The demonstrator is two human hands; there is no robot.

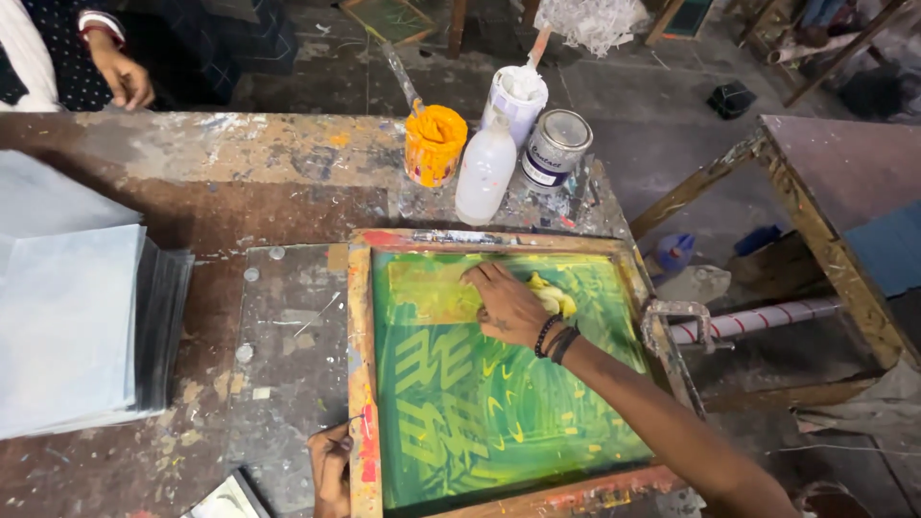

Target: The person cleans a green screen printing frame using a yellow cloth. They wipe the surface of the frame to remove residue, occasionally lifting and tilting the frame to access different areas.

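A wooden screen-printing frame (361, 336) with a green mesh (480, 403) lies on the stained worktable. My right hand (504, 302), with dark bead bracelets on the wrist, presses a yellow cloth (554, 299) against the upper part of the mesh. My left hand (331, 470) grips the frame's left rail near its lower corner. Pale yellow patterns show through the green mesh below my right hand.
An orange paint tub (434, 144), a white bottle (484, 173), a white tub (515, 96) and a metal tin (554, 146) stand behind the frame. A stack of pale sheets (67, 326) lies at left. Another person's hand (123, 77) rests at the far table edge. A second table (835, 182) stands right.
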